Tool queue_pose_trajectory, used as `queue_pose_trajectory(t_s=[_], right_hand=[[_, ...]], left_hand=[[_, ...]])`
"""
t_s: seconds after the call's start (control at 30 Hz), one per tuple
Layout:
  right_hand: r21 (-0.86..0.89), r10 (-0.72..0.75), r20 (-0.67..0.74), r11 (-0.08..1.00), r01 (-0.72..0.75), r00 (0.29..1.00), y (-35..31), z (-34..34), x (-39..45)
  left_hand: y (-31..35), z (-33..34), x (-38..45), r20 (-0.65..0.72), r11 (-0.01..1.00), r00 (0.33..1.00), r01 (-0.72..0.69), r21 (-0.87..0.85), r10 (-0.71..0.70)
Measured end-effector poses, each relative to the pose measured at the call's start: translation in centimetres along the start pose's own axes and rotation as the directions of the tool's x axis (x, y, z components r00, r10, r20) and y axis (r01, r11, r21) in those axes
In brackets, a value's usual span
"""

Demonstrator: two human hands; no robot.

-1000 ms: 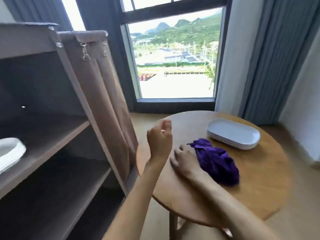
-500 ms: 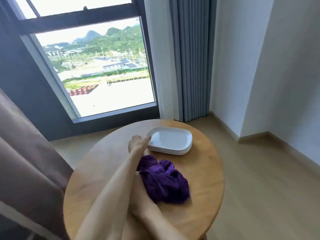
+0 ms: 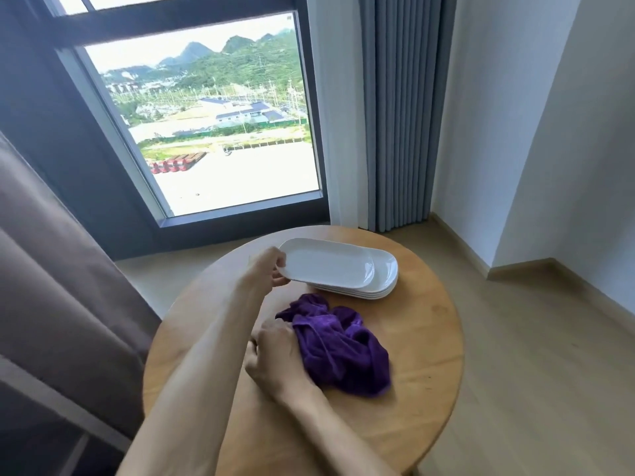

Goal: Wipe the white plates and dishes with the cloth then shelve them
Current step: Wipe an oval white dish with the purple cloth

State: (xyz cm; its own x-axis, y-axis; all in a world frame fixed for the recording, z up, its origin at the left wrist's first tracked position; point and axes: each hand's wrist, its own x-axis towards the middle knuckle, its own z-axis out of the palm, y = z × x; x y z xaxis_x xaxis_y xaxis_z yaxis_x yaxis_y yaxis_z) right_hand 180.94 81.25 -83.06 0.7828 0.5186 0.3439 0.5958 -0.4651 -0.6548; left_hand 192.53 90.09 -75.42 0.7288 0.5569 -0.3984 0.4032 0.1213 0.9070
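Note:
A stack of white oblong plates sits at the far side of the round wooden table. My left hand pinches the left rim of the top plate, which is raised and shifted left off the stack. A crumpled purple cloth lies in the middle of the table, in front of the plates. My right hand lies on the cloth's left edge with its fingers curled into the fabric.
A brown fabric cover of the shelf unit hangs at the left, close to the table. Behind the table are a large window and grey curtains. Wooden floor stretches to the right, up to the white wall.
My view has swung right, from the shelf to the table. My left hand reached the stack, took the top plate's rim and lifted it. My right hand stayed at the cloth.

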Motion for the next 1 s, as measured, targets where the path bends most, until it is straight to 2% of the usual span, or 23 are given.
queue_pose_trajectory(t_s=[0.1, 0.13, 0.23, 0.3, 0.33, 0.4, 0.47, 0.5, 0.57, 0.7, 0.8, 0.87, 0.93, 0.97, 1.0], right_hand=[[0.003, 0.044, 0.048, 0.999, -0.044, 0.998, -0.3, -0.7, -0.3], [0.047, 0.054, 0.019, 0.997, -0.055, 0.998, -0.6, -1.2, -0.4], [0.119, 0.000, -0.213, 0.993, 0.026, 0.977, -1.7, -2.6, -1.4], [-0.027, -0.066, -0.368, 0.998, 0.060, 0.928, -2.0, -4.0, -1.9], [-0.148, -0.062, -0.382, 0.989, 0.004, 0.922, -1.9, -4.8, -1.8], [-0.358, 0.129, -0.222, 0.911, -0.204, 0.967, -1.5, -6.7, -1.5], [-0.473, 0.370, 0.000, 0.819, -0.326, 0.929, -0.9, -8.4, -1.2], [-0.470, 0.426, 0.064, 0.811, -0.349, 0.903, -0.6, -9.0, -1.1], [-0.373, 0.424, 0.077, 0.852, -0.368, 0.903, 0.0, -9.9, -1.0], [-0.108, 0.412, -0.101, 0.900, -0.422, 0.905, 0.1, -11.6, -0.1], [0.201, 0.369, -0.297, 0.926, -0.320, 0.881, -2.5, -13.0, 0.9], [0.301, 0.313, -0.388, 0.932, -0.201, 0.867, -5.3, -13.6, 1.4], [0.337, 0.223, -0.345, 0.936, -0.102, 0.912, -8.3, -13.2, 1.8], [0.357, 0.169, -0.234, 0.931, -0.077, 0.957, -9.6, -12.9, 1.9], [0.372, 0.110, -0.060, 0.925, -0.080, 0.992, -10.7, -12.3, 1.9]], left_hand=[[-0.8, -2.2, -1.8, 0.069, 0.962, 0.992, 0.118, -0.245, -0.104], [-1.1, -2.8, -2.4, 0.076, 0.940, 0.989, 0.143, -0.310, -0.126], [-1.9, -4.1, -4.0, 0.165, 0.838, 0.980, 0.182, -0.514, -0.112], [-2.3, -5.1, -4.4, 0.176, 0.782, 0.983, 0.151, -0.605, -0.054], [-2.4, -5.7, -4.9, 0.155, 0.772, 0.988, 0.111, -0.626, -0.016], [-2.8, -7.1, -5.6, 0.078, 0.756, 0.996, 0.016, -0.654, 0.047], [-3.5, -8.8, -6.3, 0.016, 0.714, 0.997, -0.045, -0.698, 0.079], [-3.7, -9.4, -6.9, 0.003, 0.681, 0.997, -0.052, -0.731, 0.079], [-4.4, -10.6, -8.1, -0.026, 0.626, 0.996, -0.072, -0.777, 0.082], [-5.7, -12.3, -10.8, -0.098, 0.658, 0.990, -0.140, -0.740, 0.100], [-7.2, -13.0, -12.8, -0.163, 0.695, 0.982, -0.184, -0.695, 0.096], [-8.4, -12.4, -13.9, -0.168, 0.719, 0.979, -0.196, -0.667, 0.111], [-9.2, -11.5, -15.0, -0.108, 0.702, 0.989, -0.151, -0.696, 0.105], [-9.2, -10.9, -15.2, -0.091, 0.691, 0.991, -0.135, -0.710, 0.099], [-9.1, -10.3, -15.3, -0.084, 0.684, 0.990, -0.139, -0.716, 0.112]])
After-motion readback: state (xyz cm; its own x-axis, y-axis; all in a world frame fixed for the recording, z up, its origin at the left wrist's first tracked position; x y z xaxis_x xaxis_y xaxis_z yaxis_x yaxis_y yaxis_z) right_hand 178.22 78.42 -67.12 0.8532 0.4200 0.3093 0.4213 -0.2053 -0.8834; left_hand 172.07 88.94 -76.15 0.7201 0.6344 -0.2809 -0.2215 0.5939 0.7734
